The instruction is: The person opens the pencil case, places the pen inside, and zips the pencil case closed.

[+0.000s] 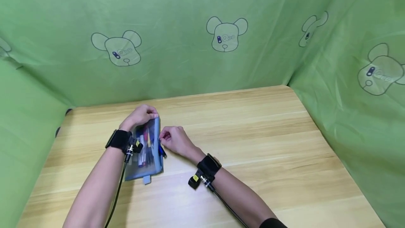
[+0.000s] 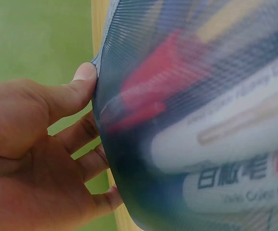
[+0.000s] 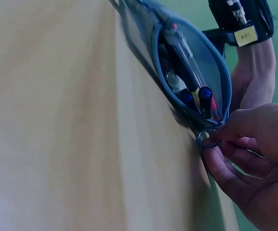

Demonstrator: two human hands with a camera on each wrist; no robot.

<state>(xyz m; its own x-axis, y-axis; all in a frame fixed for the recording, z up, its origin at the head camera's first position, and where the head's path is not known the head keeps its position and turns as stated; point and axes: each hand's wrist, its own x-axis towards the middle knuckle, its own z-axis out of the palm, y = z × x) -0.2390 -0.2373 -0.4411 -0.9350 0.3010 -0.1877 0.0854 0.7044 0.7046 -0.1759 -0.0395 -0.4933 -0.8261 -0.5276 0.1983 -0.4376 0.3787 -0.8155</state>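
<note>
A blue-edged mesh pencil case lies at the left of the table, with several pens and markers showing through its side. My left hand pinches its far top corner between thumb and fingers. In the right wrist view the zipped mouth gapes, and dark pens with blue ends and a clear-barrelled pen are inside. At the end of the opening, my right hand pinches the zipper's ring pull between thumb and forefinger. White markers and something red show through the mesh in the left wrist view.
The wooden table extends to the right of both hands. Green cloth walls with printed bear heads stand behind it and at both sides. A black cable runs along each forearm from the wrist camera.
</note>
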